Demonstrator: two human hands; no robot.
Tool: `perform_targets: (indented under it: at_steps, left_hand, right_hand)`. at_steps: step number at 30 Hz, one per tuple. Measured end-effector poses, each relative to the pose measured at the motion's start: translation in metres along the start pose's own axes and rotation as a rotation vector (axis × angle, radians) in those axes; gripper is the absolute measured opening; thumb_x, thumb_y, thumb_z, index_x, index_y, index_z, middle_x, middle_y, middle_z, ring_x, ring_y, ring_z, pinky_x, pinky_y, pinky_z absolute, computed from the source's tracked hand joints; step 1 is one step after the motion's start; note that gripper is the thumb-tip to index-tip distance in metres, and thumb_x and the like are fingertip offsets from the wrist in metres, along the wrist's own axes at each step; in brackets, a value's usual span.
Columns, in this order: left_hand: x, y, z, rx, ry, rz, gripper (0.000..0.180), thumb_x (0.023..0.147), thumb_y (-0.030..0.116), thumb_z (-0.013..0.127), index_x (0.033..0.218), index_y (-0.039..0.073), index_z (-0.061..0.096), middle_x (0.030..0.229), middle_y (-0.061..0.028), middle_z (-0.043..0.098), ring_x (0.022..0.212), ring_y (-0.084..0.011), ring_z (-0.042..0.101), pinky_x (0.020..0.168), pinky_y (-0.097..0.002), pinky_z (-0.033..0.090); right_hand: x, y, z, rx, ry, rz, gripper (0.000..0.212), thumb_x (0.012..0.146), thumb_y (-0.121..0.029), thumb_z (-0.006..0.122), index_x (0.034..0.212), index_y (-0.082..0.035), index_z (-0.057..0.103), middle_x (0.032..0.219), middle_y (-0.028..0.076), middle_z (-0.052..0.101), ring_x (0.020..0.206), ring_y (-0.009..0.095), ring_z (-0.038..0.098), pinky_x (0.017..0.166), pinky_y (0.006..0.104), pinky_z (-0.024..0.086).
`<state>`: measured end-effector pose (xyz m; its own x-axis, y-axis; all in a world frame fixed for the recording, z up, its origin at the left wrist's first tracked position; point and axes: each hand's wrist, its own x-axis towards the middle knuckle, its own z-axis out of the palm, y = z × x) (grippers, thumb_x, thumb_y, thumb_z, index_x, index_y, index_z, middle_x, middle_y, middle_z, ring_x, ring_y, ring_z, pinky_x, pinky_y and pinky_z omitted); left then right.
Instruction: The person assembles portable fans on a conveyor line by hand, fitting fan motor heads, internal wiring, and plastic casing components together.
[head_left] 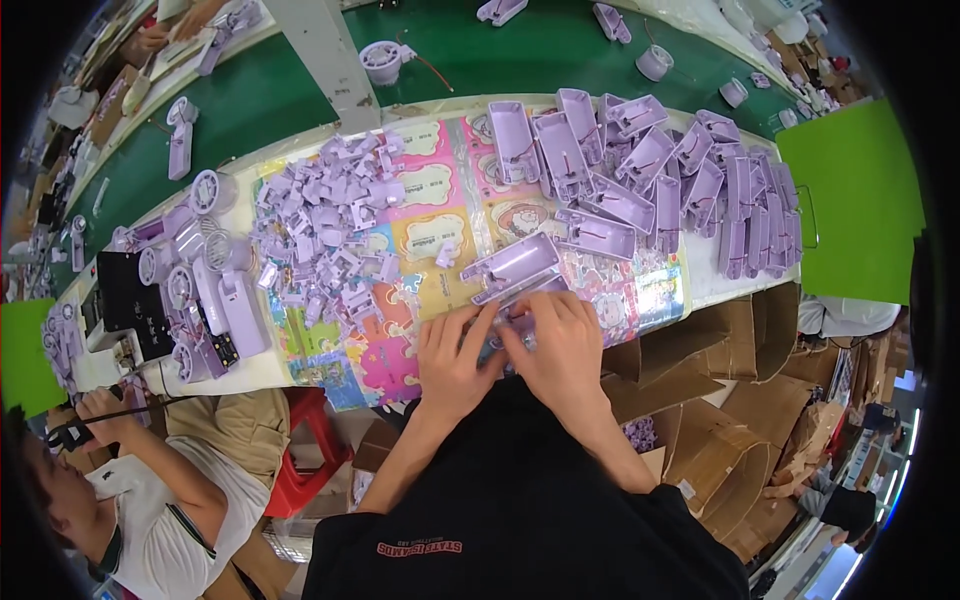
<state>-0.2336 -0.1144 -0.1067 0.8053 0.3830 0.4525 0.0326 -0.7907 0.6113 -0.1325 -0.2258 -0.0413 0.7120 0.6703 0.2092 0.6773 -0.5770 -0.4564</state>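
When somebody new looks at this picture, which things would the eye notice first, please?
Probably the heap of small lilac parts left of centre and the crowded lilac casings on the right, both on the table. The bright green panel at the right side also stands out. In the centre, the left hand and right hand are close together, just below another lilac casing.

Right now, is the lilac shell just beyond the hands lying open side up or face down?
The shell lies open side up: its rim and hollow inside face the camera, beyond the left hand and right hand.
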Motion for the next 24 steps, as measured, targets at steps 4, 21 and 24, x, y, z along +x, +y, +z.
perform_targets:
  at_steps: [4,21,24]
  left_hand:
    - [0.017,0.007,-0.015,-0.032,0.069,0.003,0.055,0.068,0.008,0.080,0.122,0.009,0.071,0.107,-0.0137,0.060,0.098,-0.0304,0.061,0.084,-0.0416,0.048]
    - [0.357,-0.166,0.021,0.890,-0.370,-0.478,0.056,0.091,0.024,0.068,0.140,0.002,0.053,0.139,-0.0320,0.049,0.127,-0.0625,0.046,0.101,-0.0680,0.044]
    - [0.346,-0.160,0.018,0.879,-0.348,-0.440,0.050,0.092,0.024,0.068,0.134,0.001,0.056,0.139,-0.0303,0.044,0.118,-0.0578,0.054,0.096,-0.0631,0.049]
  right_hand:
    - [-0.010,0.020,-0.009,0.166,0.165,0.063,0.026,0.079,-0.012,0.082,0.095,-0.003,0.064,0.093,0.012,0.066,0.088,0.033,0.063,0.074,0.0425,0.049]
    - [-0.063,0.097,-0.002,0.529,0.395,0.398,0.008,0.095,-0.005,0.068,0.097,0.000,0.062,0.082,0.007,0.060,0.069,0.014,0.056,0.066,0.0286,0.046]
    - [-0.057,0.094,-0.012,0.443,0.417,0.299,0.011,0.088,0.000,0.072,0.095,-0.001,0.063,0.081,0.009,0.061,0.069,0.019,0.057,0.064,0.0312,0.046]
